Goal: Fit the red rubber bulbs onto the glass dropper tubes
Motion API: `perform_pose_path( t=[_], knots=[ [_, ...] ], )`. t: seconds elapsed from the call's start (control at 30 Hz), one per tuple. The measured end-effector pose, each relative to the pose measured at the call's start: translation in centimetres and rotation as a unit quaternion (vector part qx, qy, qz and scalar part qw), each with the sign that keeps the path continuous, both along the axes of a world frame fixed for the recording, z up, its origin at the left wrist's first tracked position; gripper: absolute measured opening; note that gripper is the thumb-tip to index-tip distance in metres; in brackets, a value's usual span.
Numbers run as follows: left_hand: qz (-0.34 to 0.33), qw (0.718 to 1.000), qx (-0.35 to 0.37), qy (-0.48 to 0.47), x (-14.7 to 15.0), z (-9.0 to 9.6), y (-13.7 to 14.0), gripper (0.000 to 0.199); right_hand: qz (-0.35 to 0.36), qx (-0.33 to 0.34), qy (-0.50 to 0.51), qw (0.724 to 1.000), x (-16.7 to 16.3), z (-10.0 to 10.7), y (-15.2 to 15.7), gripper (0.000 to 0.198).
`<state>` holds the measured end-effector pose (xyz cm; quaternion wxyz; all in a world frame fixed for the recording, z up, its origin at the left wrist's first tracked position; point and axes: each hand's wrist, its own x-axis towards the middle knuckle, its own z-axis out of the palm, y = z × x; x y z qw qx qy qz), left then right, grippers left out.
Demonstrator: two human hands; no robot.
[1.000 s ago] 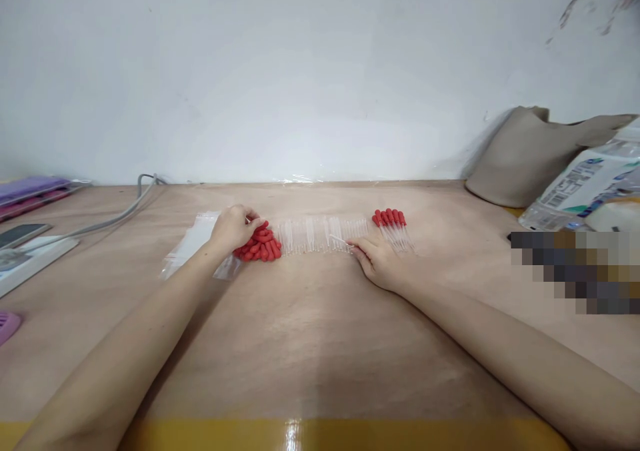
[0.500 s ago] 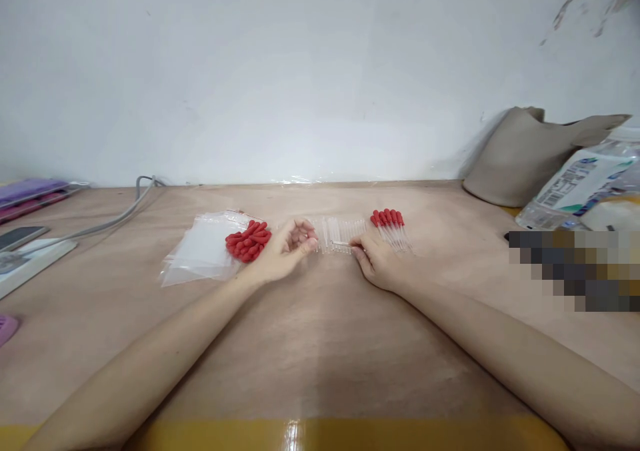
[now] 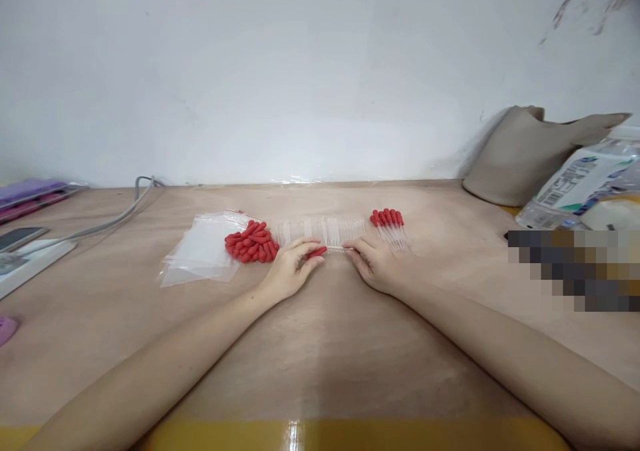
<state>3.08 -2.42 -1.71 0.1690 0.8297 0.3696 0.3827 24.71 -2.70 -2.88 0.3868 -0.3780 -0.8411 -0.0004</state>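
Note:
My left hand (image 3: 293, 269) pinches a red rubber bulb (image 3: 317, 252) at its fingertips. My right hand (image 3: 374, 261) holds a clear glass dropper tube (image 3: 339, 248) by its end, and the bulb meets the tube's other end between the two hands. Behind the hands lies a row of clear tubes (image 3: 323, 230). A heap of loose red bulbs (image 3: 250, 243) sits to the left of the row. To the right lie several finished droppers with red bulbs (image 3: 391, 226).
A stack of clear zip bags (image 3: 203, 254) lies left of the bulb heap. A grey cable (image 3: 117, 214), a phone (image 3: 20, 236) and purple items (image 3: 30, 194) are at far left. A beige bag (image 3: 527, 152) and a plastic package (image 3: 583, 184) stand at right.
My left hand left the bulb heap carrying one red bulb, crossed to the right, and now has the bulb against the tube in my right hand. The right hand barely moved.

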Motion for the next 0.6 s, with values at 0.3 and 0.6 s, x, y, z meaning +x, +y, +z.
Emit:
perform_pose_path(
  t=[0.3,0.6],
  knots=[
    [0.006,1.0,-0.024,0.002,0.08,0.09,-0.12,0.019,0.032,-0.016,0.009,0.999,-0.27,-0.05,-0.25,0.023],
    [-0.031,0.999,-0.034,0.014,-0.11,-0.06,-0.32,0.019,0.105,-0.081,0.024,0.991,0.04,0.51,-0.28,0.022]
  ],
)
